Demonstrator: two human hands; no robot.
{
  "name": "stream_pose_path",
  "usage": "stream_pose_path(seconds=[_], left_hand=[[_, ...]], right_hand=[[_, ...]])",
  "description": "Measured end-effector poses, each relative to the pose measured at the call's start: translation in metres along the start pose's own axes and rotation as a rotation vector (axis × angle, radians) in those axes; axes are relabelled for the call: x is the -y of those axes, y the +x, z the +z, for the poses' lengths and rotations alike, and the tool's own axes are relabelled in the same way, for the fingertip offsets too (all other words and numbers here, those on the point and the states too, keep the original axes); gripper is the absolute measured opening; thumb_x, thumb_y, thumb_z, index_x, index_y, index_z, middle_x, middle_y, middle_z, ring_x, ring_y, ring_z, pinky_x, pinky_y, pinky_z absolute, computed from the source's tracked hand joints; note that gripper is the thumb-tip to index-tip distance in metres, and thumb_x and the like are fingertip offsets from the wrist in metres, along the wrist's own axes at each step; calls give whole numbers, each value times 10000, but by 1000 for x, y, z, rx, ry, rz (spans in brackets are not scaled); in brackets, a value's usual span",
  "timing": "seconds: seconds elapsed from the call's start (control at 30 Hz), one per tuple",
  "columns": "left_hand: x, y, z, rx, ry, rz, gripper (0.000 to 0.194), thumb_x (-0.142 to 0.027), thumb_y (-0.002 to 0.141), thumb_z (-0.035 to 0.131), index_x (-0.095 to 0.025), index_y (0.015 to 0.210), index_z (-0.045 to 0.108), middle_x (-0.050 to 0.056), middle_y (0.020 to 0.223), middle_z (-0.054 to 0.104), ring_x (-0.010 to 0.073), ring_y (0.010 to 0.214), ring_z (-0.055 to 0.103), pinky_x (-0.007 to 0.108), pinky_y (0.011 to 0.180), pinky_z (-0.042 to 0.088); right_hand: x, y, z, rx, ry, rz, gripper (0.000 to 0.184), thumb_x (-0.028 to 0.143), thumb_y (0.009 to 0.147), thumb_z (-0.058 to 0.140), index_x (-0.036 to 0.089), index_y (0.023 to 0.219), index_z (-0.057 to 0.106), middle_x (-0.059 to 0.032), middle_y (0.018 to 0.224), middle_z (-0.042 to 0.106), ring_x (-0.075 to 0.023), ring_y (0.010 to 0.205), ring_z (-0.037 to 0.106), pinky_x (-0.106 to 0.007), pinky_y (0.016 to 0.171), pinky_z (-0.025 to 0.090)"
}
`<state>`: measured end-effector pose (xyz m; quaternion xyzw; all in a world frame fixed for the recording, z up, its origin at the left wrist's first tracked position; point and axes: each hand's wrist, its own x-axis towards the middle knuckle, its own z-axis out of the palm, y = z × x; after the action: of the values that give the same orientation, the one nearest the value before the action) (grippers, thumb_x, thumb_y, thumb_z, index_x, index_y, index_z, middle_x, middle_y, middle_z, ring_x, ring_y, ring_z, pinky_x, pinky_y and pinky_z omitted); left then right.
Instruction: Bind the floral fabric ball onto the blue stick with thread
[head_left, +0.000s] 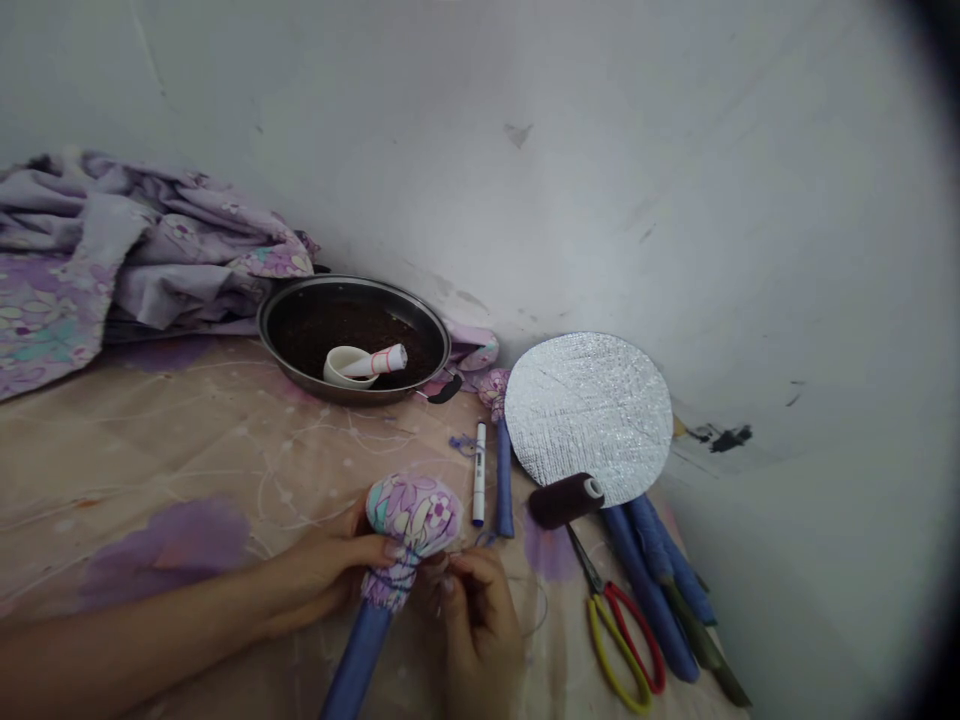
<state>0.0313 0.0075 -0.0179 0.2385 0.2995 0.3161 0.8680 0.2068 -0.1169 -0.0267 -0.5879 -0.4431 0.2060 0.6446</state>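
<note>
My left hand [330,570] grips a blue stick [356,665] topped with a stuffed ball of purple flowered fabric [412,515], fingers closed round the gathered neck of the cloth. My right hand [476,610] is beside it, fingers pinched at the neck, apparently on a thin thread that I can barely make out. A white marker pen [478,472] and a second blue stick [503,478] lie just beyond the ball.
A metal pan [289,300] holds dark grains, a white cup and a small roll. A silver foil disc [589,415], a dark thread spool [564,500], red-and-yellow scissors [622,635] and more blue sticks [652,590] lie right. Purple cloth [112,260] is piled at left.
</note>
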Motion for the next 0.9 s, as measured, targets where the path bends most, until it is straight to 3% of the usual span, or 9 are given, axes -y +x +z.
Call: stream_pose_path(seconds=[0.1, 0.2, 0.33, 0.5, 0.63, 0.73, 0.9], left_hand=[[-4, -3, 4, -10, 15, -9, 762, -204, 626, 1228, -265, 1340, 968, 71, 1180, 991, 297, 1063, 865, 370, 907, 648], [-5, -3, 2, 0, 25, -27, 758, -282, 655, 1236, -256, 1359, 956, 86, 1229, 996, 321, 1121, 891, 396, 968, 678], [-2, 1, -5, 7, 20, -23, 821, -357, 640, 1263, -260, 1389, 941, 82, 1186, 1004, 327, 1104, 903, 399, 969, 699], [-5, 3, -3, 68, 1, -24, 758, -446, 670, 1285, -249, 1321, 952, 89, 1143, 995, 336, 1076, 907, 429, 998, 720], [-18, -3, 5, 95, 22, 14, 778, -342, 729, 1275, -271, 1428, 938, 43, 1206, 978, 269, 1048, 857, 331, 890, 668], [-27, -10, 8, 137, 63, 10, 780, -223, 804, 1215, -289, 1525, 922, 46, 1325, 983, 260, 1114, 855, 310, 940, 657], [-31, -14, 9, 161, 91, 11, 827, -167, 806, 1187, -368, 1557, 905, 8, 1353, 985, 258, 1181, 867, 306, 1002, 655]], right_hand=[[-9, 0, -2, 24, 3, -65, 347, 541, 1297, 811, 320, 1063, 939, -57, 1018, 810, -257, 879, 758, -338, 813, 651], [-10, 3, -2, 63, -13, -169, 286, 461, 1301, 811, 327, 1085, 942, -57, 1044, 814, -262, 943, 793, -331, 845, 658], [1, 10, 0, 91, -6, -244, 211, 357, 1295, 808, 333, 1126, 932, -30, 1000, 823, -235, 888, 803, -300, 814, 648], [19, 19, 4, 89, 6, -276, 186, 263, 1253, 825, 342, 1108, 912, -2, 933, 831, -217, 809, 801, -272, 747, 622], [20, 20, 4, 88, 11, -273, 183, 247, 1230, 833, 340, 1096, 917, -2, 916, 842, -221, 795, 804, -282, 743, 624], [16, 18, 3, 99, -1, -235, 185, 244, 1225, 827, 334, 1106, 937, -22, 948, 871, -240, 837, 830, -304, 767, 643], [20, 17, 2, 96, -38, -259, 222, 182, 1202, 806, 350, 1148, 940, -1, 961, 887, -221, 842, 854, -278, 782, 669]])
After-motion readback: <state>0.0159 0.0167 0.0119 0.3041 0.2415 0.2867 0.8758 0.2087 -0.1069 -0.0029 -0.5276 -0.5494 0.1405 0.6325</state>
